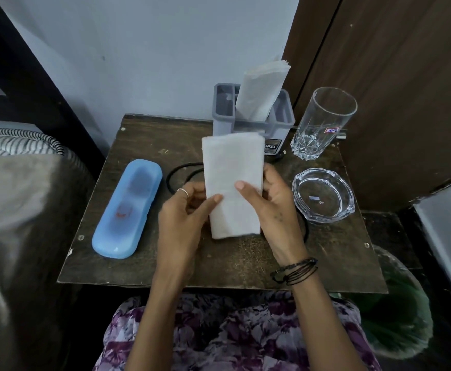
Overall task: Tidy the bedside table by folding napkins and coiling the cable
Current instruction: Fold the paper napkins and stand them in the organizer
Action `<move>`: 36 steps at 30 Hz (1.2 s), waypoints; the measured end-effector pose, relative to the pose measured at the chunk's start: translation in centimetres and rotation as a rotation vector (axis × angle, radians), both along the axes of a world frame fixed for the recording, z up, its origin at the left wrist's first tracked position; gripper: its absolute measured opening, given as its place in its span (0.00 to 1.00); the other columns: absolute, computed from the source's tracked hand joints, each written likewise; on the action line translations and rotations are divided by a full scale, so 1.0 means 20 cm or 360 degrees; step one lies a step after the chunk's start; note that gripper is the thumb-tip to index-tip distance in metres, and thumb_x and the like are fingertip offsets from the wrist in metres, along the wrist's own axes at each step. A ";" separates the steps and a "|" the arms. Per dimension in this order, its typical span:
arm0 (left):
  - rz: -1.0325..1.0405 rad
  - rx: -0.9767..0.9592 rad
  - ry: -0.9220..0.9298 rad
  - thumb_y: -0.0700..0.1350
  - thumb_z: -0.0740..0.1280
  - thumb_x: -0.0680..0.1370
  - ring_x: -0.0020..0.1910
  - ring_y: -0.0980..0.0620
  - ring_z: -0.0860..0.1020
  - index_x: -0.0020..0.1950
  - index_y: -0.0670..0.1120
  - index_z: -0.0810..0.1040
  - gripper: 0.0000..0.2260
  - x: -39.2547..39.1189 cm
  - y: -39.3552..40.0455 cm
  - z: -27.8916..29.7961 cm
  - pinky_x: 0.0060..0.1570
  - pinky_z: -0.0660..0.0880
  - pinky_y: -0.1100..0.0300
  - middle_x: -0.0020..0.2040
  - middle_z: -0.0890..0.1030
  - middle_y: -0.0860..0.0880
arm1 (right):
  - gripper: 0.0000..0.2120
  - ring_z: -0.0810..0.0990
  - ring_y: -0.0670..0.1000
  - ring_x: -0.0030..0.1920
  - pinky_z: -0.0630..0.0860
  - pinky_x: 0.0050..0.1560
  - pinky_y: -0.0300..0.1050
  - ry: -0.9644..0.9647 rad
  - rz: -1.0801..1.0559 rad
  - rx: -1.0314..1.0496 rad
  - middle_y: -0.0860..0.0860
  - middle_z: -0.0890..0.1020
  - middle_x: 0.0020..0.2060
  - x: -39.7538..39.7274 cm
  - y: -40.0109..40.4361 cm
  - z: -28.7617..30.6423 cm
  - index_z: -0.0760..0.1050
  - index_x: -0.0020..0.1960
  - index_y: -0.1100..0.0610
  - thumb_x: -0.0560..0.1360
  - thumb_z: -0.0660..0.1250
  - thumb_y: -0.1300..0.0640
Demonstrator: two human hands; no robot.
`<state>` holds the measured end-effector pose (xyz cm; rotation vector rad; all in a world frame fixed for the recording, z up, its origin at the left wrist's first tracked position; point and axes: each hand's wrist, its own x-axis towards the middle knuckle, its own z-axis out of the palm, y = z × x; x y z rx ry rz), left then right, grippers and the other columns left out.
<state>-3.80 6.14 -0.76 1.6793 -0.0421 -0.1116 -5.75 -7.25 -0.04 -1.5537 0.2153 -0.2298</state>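
A white napkin (232,172), folded into a long narrow strip, is held upright above the middle of the dark wooden bedside table (144,253). My left hand (184,212) pinches its left edge and my right hand (269,204) grips its right edge, thumb across the front. A black cable (177,171) lies in a loop on the table behind the napkin; most of it is hidden by the napkin and my hands. Another folded napkin (261,89) stands in a grey holder (280,121) at the back.
A light blue plastic case (127,207) lies at the table's left. A tall drinking glass (323,121) and a glass ashtray (323,195) stand at the right. A bed with striped bedding (18,145) is on the left; a wooden panel (406,89) is on the right.
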 end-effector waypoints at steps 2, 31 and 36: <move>0.0043 -0.0031 -0.0194 0.43 0.69 0.74 0.41 0.59 0.81 0.45 0.54 0.80 0.05 0.00 0.00 0.03 0.36 0.76 0.68 0.42 0.84 0.57 | 0.13 0.82 0.49 0.52 0.80 0.51 0.49 -0.0045 0.0040 0.0002 0.49 0.82 0.53 0.00 0.00 0.00 0.73 0.54 0.41 0.73 0.67 0.55; -0.0102 0.0731 -0.0611 0.37 0.70 0.72 0.35 0.65 0.73 0.49 0.47 0.79 0.08 0.28 -0.21 0.21 0.37 0.65 0.83 0.38 0.75 0.57 | 0.08 0.75 0.47 0.40 0.69 0.39 0.32 -0.0157 -0.0267 -0.1059 0.48 0.79 0.41 0.18 -0.24 0.13 0.77 0.54 0.60 0.78 0.62 0.62; -0.0071 0.0824 -0.0851 0.37 0.68 0.73 0.38 0.56 0.71 0.44 0.48 0.72 0.08 0.51 -0.37 0.28 0.35 0.69 0.73 0.40 0.75 0.53 | 0.10 0.77 0.48 0.46 0.72 0.46 0.38 -0.0203 -0.0333 -0.1154 0.48 0.78 0.46 0.39 -0.33 0.22 0.75 0.59 0.59 0.78 0.61 0.63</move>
